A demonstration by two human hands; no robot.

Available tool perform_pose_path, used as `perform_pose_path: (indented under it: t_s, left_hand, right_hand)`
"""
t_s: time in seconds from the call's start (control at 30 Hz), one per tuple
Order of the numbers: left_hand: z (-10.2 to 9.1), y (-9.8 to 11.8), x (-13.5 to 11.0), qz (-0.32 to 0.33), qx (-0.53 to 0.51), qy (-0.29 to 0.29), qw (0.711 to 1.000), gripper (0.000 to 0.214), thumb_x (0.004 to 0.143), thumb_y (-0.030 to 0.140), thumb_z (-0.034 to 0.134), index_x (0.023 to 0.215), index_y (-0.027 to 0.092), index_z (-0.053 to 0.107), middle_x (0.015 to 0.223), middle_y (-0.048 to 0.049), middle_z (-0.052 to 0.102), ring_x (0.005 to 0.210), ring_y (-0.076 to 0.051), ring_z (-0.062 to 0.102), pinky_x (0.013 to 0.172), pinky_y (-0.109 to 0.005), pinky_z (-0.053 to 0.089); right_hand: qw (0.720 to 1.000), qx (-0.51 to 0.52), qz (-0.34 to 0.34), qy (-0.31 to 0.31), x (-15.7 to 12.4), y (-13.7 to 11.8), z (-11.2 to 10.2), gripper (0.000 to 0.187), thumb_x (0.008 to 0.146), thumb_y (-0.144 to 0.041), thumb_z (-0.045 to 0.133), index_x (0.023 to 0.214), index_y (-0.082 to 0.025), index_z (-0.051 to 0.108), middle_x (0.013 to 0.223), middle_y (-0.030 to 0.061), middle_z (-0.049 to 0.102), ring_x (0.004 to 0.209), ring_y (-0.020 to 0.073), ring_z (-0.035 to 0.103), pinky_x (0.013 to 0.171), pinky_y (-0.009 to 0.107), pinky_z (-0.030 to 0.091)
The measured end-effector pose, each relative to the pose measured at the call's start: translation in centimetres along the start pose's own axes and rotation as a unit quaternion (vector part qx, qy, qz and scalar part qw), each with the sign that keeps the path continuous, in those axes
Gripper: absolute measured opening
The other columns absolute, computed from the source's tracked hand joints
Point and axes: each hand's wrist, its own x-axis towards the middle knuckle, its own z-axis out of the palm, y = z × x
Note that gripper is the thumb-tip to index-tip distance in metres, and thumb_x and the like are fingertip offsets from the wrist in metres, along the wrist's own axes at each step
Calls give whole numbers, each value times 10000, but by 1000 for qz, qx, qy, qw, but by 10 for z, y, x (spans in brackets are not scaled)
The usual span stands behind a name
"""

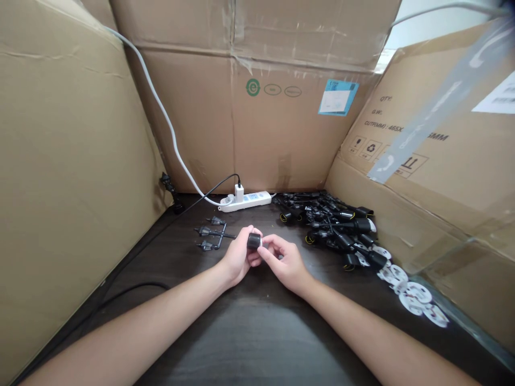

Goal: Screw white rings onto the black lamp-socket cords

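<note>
Left hand (238,256) and right hand (284,262) pinch a black cylindrical plug part (254,241) above a dark tabletop (257,343).
Further left lie a few black two-pin plugs on a runner (211,233); both hands are closed on the part, its white end showing. Behind stands a white power strip (245,201); to the right, a much larger heap of black plug parts (333,225), then white discs (410,296).
</note>
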Motion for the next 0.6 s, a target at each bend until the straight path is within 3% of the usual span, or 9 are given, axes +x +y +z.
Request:
perform_pose_path:
  t_s: [0.27, 0.5, 0.6]
  left_hand:
    - [-1, 2, -1, 9, 17, -7, 1000, 248, 787, 421, 571, 749, 184, 510, 545, 66, 426, 395, -45, 282, 379, -150, 231]
    - [-3, 1, 0, 9, 76, -19, 997, 273, 821, 436, 479, 713, 186, 495, 529, 52, 428, 376, -45, 217, 356, -160, 150]
    - [-2, 2, -1, 24, 123, -5, 992, 244, 819, 414, 470, 726, 190, 500, 560, 46, 439, 394, -56, 254, 356, -162, 153]
  right_hand:
    - [998, -42, -38, -2, -4, 5, 2, 167, 949, -326, 560, 954, -177, 635, 568, -55, 487, 500, 113, 435, 528, 235, 347]
    - [997, -58, -51, -18, -5, 3, 3, 121, 941, -318, 578, 909, -201, 580, 568, -71, 457, 501, 107, 433, 527, 223, 353]
    - [997, -59, -56, 10, -5, 3, 3, 163, 890, -302, 642, 992, -213, 551, 701, -44, 521, 539, 109, 459, 526, 221, 385]
